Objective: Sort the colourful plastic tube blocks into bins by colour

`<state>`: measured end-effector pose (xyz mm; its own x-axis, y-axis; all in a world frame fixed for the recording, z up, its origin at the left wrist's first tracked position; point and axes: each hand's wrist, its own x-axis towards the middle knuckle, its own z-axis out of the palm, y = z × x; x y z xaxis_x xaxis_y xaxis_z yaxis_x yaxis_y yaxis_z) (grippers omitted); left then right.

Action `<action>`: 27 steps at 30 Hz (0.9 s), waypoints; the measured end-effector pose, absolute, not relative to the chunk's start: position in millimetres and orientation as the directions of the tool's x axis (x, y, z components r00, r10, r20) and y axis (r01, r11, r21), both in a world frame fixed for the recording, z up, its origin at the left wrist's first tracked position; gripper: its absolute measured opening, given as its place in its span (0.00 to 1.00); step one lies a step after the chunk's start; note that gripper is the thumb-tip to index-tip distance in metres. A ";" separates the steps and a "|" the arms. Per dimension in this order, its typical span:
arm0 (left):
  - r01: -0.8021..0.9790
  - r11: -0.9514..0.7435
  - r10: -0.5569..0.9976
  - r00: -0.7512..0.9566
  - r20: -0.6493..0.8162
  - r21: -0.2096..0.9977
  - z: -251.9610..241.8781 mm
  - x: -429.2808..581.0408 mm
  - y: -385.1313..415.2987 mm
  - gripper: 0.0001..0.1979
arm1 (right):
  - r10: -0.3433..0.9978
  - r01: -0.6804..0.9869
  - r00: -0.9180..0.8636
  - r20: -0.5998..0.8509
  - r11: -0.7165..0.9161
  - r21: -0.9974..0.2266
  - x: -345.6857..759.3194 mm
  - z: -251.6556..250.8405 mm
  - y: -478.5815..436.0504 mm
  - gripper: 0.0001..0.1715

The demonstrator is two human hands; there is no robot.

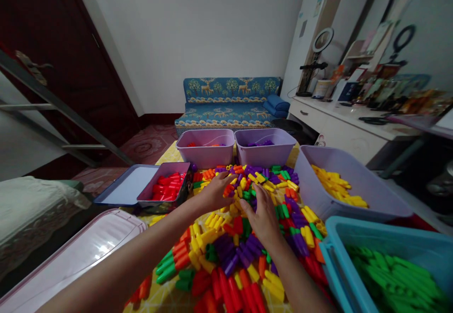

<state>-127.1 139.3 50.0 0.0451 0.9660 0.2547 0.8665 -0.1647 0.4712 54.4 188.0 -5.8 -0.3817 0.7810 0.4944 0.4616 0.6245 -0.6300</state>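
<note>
Colourful plastic building pieces [230, 256] in red, orange, yellow, green and purple lie heaped across the table. Over the far middle of the heap reaches my left hand [218, 192], its fingers stretched toward the right and apart, close to some orange and yellow pieces. My right hand [262, 209] is just beside it, thumb and fingers spread, above green and purple pieces. Nothing shows held in either hand, though the pieces under the fingers are partly hidden.
Two lilac bins [205, 155] [265, 155] stand at the back. Right are a bin of yellow pieces [304, 181] and a blue tub of green ones [334, 256]. Left are a box of red pieces [152, 199] and a pale lid [106, 237]. A sofa [226, 110] stands beyond.
</note>
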 end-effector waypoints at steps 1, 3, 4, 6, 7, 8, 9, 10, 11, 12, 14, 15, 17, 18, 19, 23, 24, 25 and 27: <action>0.881 -0.166 0.973 0.072 0.220 0.443 51.0 -126.4 130.8 0.36 | 0.777 0.494 -0.408 0.480 0.630 -0.599 58.5 -7.7 183.6 0.36; 0.890 -0.186 0.978 0.128 0.165 0.417 53.0 -122.3 112.5 0.34 | 0.768 0.543 -0.455 0.451 0.640 -0.543 67.0 -6.0 174.0 0.36; 0.889 -0.198 0.978 0.149 0.148 0.412 54.3 -119.3 102.8 0.34 | 0.763 0.560 -0.478 0.435 0.647 -0.518 71.3 -2.6 168.5 0.36; 0.895 -0.205 0.978 0.171 0.120 0.395 58.6 -112.2 81.8 0.34 | 0.749 0.569 -0.520 0.411 0.663 -0.487 81.0 6.9 154.0 0.36; 0.897 -0.203 0.979 0.184 0.088 0.393 61.6 -108.3 69.7 0.34 | 0.733 0.560 -0.548 0.404 0.680 -0.474 87.4 12.2 144.0 0.36; 0.897 -0.202 0.979 0.195 0.057 0.394 65.0 -104.1 55.8 0.35 | 0.717 0.551 -0.580 0.386 0.695 -0.462 95.5 17.1 131.6 0.36; 0.897 -0.208 0.977 0.212 0.033 0.390 68.3 -99.7 40.0 0.37 | 0.706 0.550 -0.604 0.370 0.705 -0.448 105.9 20.9 116.7 0.37; 0.903 -0.208 0.975 0.223 0.005 0.377 71.0 -95.2 22.2 0.41 | 0.691 0.551 -0.640 0.336 0.718 -0.427 118.5 23.2 100.0 0.39; 0.916 -0.186 0.977 0.210 -0.029 0.356 72.3 -90.6 2.8 0.43 | 0.661 0.541 -0.689 0.296 0.741 -0.397 133.1 23.2 82.1 0.43; 0.927 -0.172 0.978 0.201 -0.056 0.334 71.7 -86.1 -17.5 0.46 | 0.640 0.543 -0.731 0.237 0.756 -0.366 148.8 20.8 64.4 0.46; 0.935 -0.173 0.973 0.211 -0.092 0.311 64.0 -78.0 -57.2 0.47 | 0.587 0.527 -0.796 0.144 0.791 -0.312 178.8 9.9 34.1 0.52; 0.939 -0.165 0.972 0.207 -0.111 0.300 57.5 -74.4 -74.2 0.47 | 0.555 0.504 -0.822 0.130 0.814 -0.288 190.5 2.7 23.4 0.54; 0.936 -0.184 0.967 0.227 -0.113 0.300 42.1 -68.4 -97.8 0.45 | 0.528 0.490 -0.840 0.120 0.836 -0.248 202.1 -10.7 13.3 0.55; 0.932 -0.195 0.962 0.242 -0.126 0.304 34.7 -66.0 -103.0 0.43 | 0.530 0.494 -0.839 0.119 0.836 -0.240 201.0 -15.3 13.4 0.55; 0.926 -0.216 0.957 0.264 -0.123 0.309 28.4 -64.2 -103.6 0.41 | 0.538 0.501 -0.834 0.123 0.831 -0.240 195.6 -17.9 16.3 0.54; 0.908 -0.325 0.933 0.354 -0.068 0.263 18.9 -64.4 -65.9 0.34 | 0.535 0.485 -0.829 0.163 0.833 -0.267 147.9 -12.2 44.9 0.46; 0.914 -0.335 0.933 0.355 -0.050 0.230 20.2 -66.6 -50.2 0.33 | 0.525 0.472 -0.832 0.178 0.840 -0.269 134.4 -9.6 54.9 0.44; 0.910 -0.365 0.925 0.379 -0.037 0.198 22.5 -69.7 -33.4 0.33 | 0.513 0.458 -0.836 0.194 0.848 -0.268 121.6 -7.4 65.9 0.43; 0.931 -0.346 0.937 0.348 0.002 0.116 28.1 -78.2 0.3 0.34 | 0.503 0.443 -0.830 0.239 0.856 -0.265 99.3 -4.8 90.3 0.42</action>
